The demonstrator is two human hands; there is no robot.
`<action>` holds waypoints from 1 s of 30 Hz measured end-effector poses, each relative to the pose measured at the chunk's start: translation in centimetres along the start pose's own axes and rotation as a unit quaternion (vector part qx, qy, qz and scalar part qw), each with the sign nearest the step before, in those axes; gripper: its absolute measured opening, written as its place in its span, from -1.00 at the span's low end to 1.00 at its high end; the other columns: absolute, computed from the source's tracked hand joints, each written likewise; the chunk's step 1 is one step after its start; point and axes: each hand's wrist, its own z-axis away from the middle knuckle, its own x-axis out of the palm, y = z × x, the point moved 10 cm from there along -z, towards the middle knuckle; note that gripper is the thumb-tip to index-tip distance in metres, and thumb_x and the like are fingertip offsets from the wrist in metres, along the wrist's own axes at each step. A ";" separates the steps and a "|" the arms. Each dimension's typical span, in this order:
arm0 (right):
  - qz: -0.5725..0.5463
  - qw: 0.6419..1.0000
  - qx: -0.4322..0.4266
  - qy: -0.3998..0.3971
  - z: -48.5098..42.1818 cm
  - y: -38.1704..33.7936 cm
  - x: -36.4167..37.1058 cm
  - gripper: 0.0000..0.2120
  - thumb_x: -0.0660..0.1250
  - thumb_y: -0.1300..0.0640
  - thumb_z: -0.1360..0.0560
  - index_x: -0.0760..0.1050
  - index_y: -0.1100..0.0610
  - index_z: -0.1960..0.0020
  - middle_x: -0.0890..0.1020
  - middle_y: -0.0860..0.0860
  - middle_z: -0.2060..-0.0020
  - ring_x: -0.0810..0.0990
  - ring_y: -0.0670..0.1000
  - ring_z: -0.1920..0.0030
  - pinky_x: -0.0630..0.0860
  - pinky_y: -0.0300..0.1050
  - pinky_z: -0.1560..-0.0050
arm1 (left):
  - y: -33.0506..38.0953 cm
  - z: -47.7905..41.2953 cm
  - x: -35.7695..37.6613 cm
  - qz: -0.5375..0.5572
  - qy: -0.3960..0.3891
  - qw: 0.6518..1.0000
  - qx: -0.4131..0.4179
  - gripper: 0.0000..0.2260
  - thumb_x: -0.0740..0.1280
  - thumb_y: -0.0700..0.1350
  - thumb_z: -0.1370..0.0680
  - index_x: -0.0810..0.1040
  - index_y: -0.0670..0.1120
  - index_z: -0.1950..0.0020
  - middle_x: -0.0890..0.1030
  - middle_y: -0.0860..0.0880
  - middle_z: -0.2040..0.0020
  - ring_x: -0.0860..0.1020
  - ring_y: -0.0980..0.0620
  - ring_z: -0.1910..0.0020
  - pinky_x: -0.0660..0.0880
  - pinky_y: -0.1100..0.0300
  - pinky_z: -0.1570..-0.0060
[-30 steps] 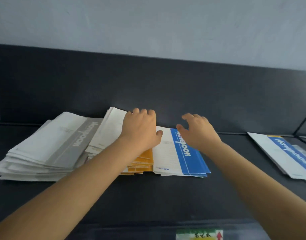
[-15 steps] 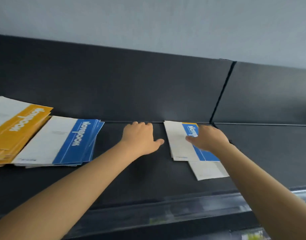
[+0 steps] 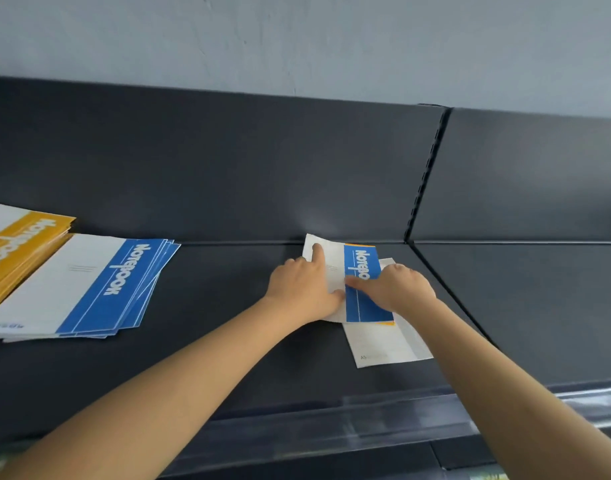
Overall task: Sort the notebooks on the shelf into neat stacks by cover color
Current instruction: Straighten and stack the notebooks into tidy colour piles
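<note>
**Head view of a dark shelf (image 3: 228, 341).** All positions are given from the top blue notebook (image 3: 366, 306). It lies flat at the back of the shelf, and its far-left corner reaches the foot of the back panel (image 3: 228, 168).

- **Hands.** The left hand (image 3: 304, 292) rests on the notebook's white left part, with the forefinger straight along the cover, the thumb flat on it and the two spread apart. The palm hides the notebook's near-left corner. The right hand (image 3: 401, 289) presses a straight forefinger onto the blue band from the right, and its other fingers are hidden behind the knuckles. Both hands lie on top of the cover.
- **Beneath the notebook.** An orange cover (image 3: 361, 244) directly under it shows only as a thin strip at the far edge and at the near-right corner. Below that, a white notebook (image 3: 383, 344) sticks out toward the viewer, its right side crossed by the right forearm.
- **Open room.** A broad bare stretch of shelf runs left of the notebook to the fanned blue stack (image 3: 100, 289). Beyond that stack, the orange stack (image 3: 16, 244) is cut off by the frame edge. Just right of the notebook, the slotted upright (image 3: 425, 174) divides the back panel, with bare shelf beyond it.
- **Front edge.** Nearer than the notebook, a clear front rail (image 3: 331, 427) bounds the shelf. What lies behind it is blurred.
</note>
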 end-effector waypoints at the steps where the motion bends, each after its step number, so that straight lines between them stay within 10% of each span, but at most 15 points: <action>1: -0.030 1.000 0.002 0.007 -0.1 -0.4 0.0 -0.34 0.15 -0.39 -0.45 0.38 0.21 -0.13 0.52 0.06 -0.02 0.50 0.06 0.07 0.36 -0.15 0.18 | -0.2 0.0 -0.1 0.031 0.000 1.000 -0.003 -0.29 0.31 0.19 -0.51 0.12 -0.14 -0.48 0.50 -0.17 -0.19 0.47 -0.17 -0.15 0.34 0.09 0.11; 11: -0.175 0.983 -0.052 0.022 0.9 -9.2 -0.3 -0.71 0.24 0.04 -0.58 0.17 0.19 -0.02 0.49 0.07 0.10 0.56 0.04 0.33 0.32 -0.23 0.53 | -7.0 2.4 -4.0 0.123 0.065 0.990 -0.022 -0.54 0.29 -0.22 -0.55 0.22 -0.13 -0.40 0.42 -0.11 -0.25 0.36 -0.08 -0.18 0.27 0.18 0.02; 15: -0.172 0.980 -0.095 0.042 2.9 -15.2 0.5 -0.67 0.28 -0.01 -0.56 0.26 0.21 -0.08 0.56 0.12 -0.10 0.57 0.13 -0.02 0.29 -0.19 0.44 | -13.7 4.5 -6.7 0.087 0.097 0.991 -0.038 -0.66 0.28 -0.14 -0.59 0.31 -0.12 -0.33 0.41 -0.09 -0.29 0.38 -0.08 -0.20 0.36 0.12 -0.07; 23: -0.185 0.971 -0.151 0.030 8.1 -28.0 4.0 -0.67 0.30 0.03 -0.51 0.34 0.17 -0.18 0.47 -0.03 0.12 0.44 0.01 0.15 0.32 -0.16 0.36 | -25.7 9.6 -10.1 0.010 0.062 0.996 -0.056 -0.57 0.23 0.01 -0.62 0.25 -0.08 -0.45 0.35 -0.05 -0.42 0.32 -0.05 -0.36 0.36 0.12 -0.23; 30: -0.160 0.971 -0.176 0.017 10.5 -32.5 6.8 -0.60 0.28 -0.06 -0.53 0.37 0.08 -0.30 0.54 0.00 -0.09 0.45 -0.01 0.11 0.43 -0.13 0.17 | -30.9 11.9 -8.4 -0.121 0.002 0.990 -0.072 -0.41 0.06 0.35 -0.56 0.34 -0.08 -0.36 0.46 -0.07 -0.33 0.34 -0.11 -0.31 0.27 0.02 -0.27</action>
